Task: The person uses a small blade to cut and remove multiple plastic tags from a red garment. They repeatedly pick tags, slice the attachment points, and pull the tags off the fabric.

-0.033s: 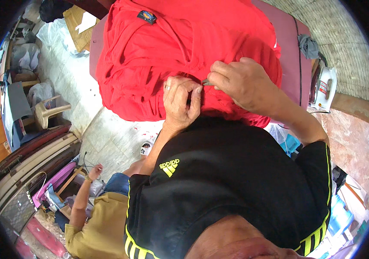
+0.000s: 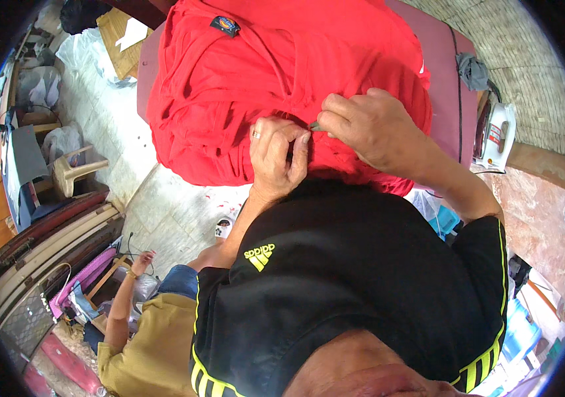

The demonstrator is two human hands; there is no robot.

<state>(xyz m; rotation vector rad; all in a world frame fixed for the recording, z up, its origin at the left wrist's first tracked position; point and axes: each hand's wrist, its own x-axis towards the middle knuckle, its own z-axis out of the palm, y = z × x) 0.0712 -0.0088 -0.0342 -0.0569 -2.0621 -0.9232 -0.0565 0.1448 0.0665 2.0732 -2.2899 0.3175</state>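
Observation:
A heap of red fabric [image 2: 229,79], which looks like a T-shirt with a dark neck label [image 2: 225,26], lies spread before me. At its near edge my left hand [image 2: 274,155], with a ring on one finger, is closed, thumb and forefinger pinching the red cloth. My right hand [image 2: 375,129] is closed just to its right. From its fingers a small dark grey tool tip [image 2: 314,126] points toward the left fingertips. The rest of that tool is hidden in my palm, so its exact kind does not show.
The cloth rests on a maroon table [image 2: 444,99]. A white iron [image 2: 496,135] stands to its right, beside a grey rag [image 2: 472,71]. At lower left a person in a mustard shirt [image 2: 153,344] reaches out an arm. A cream plastic stool [image 2: 74,169] is on the left.
My hands and the red cloth stay practically in place. The other person's arm and hand at lower left have shifted slightly.

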